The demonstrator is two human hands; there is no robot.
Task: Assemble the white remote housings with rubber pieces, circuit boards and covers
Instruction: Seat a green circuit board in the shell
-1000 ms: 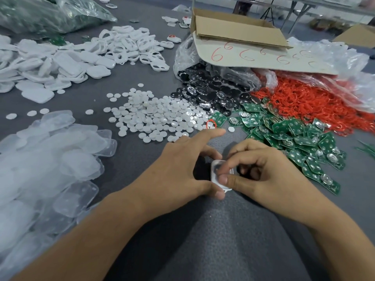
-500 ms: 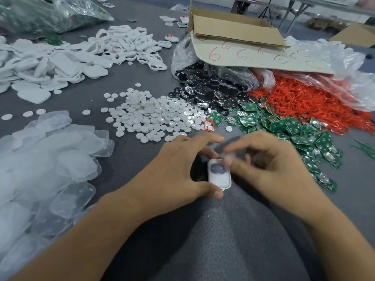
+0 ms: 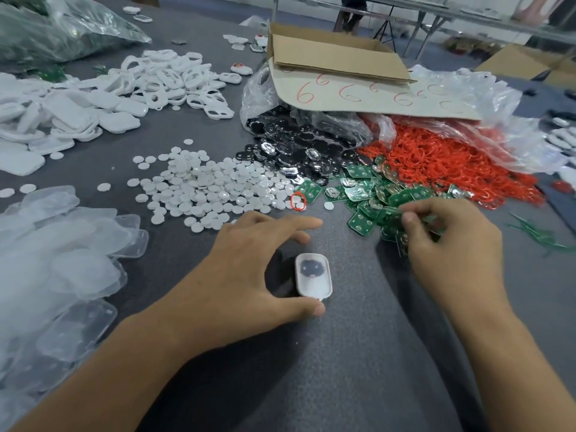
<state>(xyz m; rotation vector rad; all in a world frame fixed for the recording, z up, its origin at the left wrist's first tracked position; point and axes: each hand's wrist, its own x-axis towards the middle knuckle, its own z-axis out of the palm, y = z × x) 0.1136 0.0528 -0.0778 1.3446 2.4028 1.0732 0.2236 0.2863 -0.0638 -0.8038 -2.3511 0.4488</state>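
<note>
A small assembly workshop; the grey worktop (image 3: pixel 358 353) carries bulk heaps of white shells (image 3: pixel 71 120), white discs (image 3: pixel 212 188), green circuit boards (image 3: pixel 367 194), red rings (image 3: pixel 442 163); a cardboard box (image 3: pixel 330 54) behind.

Soft, even overhead light, faint shadows, wide-angle bending at edges, slight motion blur throughout.

A grey tabletop (image 3: pixel 358 338) carries clear covers (image 3: pixel 62 260) near left, white housings (image 3: pixel 93 101) far left, white discs (image 3: pixel 212 188) centrally, black pieces (image 3: pixel 290 145), green circuit boards (image 3: pixel 364 188) and red rings (image 3: pixel 436 163) rightward, a cardboard box (image 3: pixel 330 54) far, a lone housing (image 3: pixel 312 279) near.
</note>
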